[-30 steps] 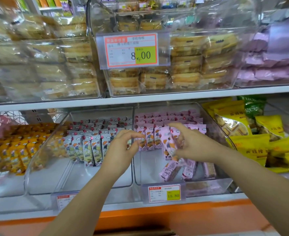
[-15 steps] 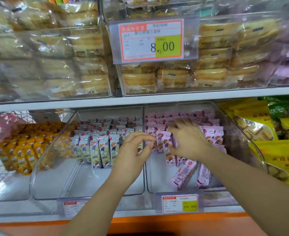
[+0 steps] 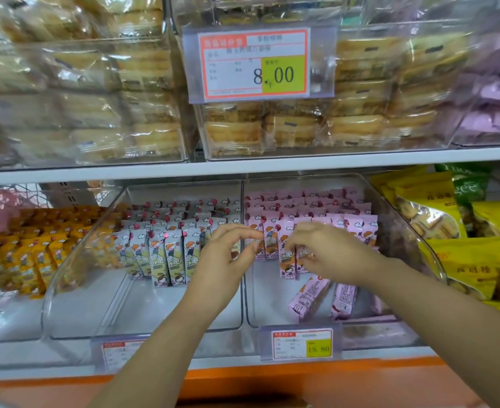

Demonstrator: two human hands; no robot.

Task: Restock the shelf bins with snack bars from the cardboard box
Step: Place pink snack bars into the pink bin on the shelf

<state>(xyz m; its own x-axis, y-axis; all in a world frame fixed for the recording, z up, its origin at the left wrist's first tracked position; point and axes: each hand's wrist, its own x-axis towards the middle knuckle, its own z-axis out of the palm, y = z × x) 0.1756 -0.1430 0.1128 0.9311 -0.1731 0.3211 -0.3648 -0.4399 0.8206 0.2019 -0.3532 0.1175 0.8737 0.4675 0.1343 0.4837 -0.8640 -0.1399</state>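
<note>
Since earlier, right hand [image 3: 328, 251] dropped into clear plastic bin [image 3: 269, 295], fingers curled round pink-wrapped snack bars [image 3: 288, 260] at front row; left hand [image 3: 228, 257] hovers empty, loosely curved. Likely step: standing bars upright. Next: let go, right fallen ones.

My right grip [image 3: 328, 254] covers the lower halves of several pink foil-wrapped snack bars [image 3: 357, 228] in the front row, so I cannot tell whether my fingers [image 3: 299, 241] pinch one. My left forearm [image 3: 178, 343] hides the right part of the small white-and-orange price label [image 3: 116, 353], whose print is blurred. The pale purple plastic packets [image 3: 496, 122] are smeared and cut by the right edge.
</note>
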